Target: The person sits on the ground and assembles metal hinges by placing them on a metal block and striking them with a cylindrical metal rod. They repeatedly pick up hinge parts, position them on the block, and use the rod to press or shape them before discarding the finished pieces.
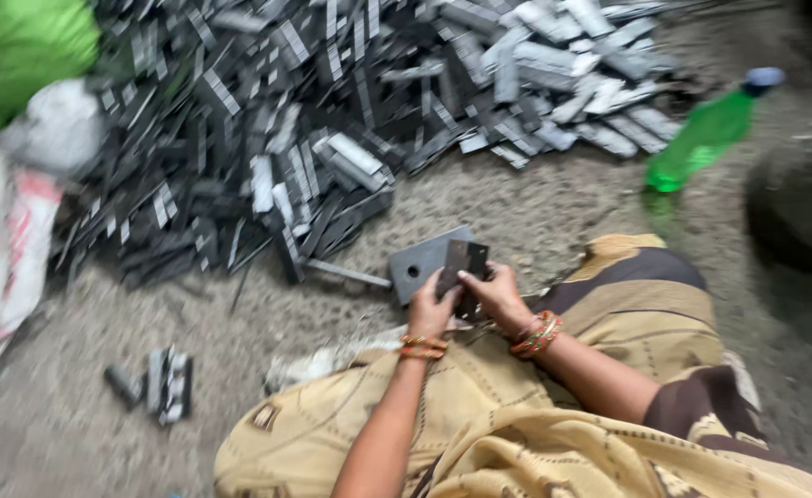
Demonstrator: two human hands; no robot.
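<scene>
At the centre of the frame, our left hand (432, 309) and right hand (496, 293) clamp fingers on a dark metal plate (464, 261), held upright over our lap, near the grey block (418, 263).

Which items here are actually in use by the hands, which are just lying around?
In use: left hand and right hand, both with a grip on the dark metal piece; grey plate with hole under it.

Lying about: scrap metal pile, green bottle, small metal stack, white sack.
</scene>
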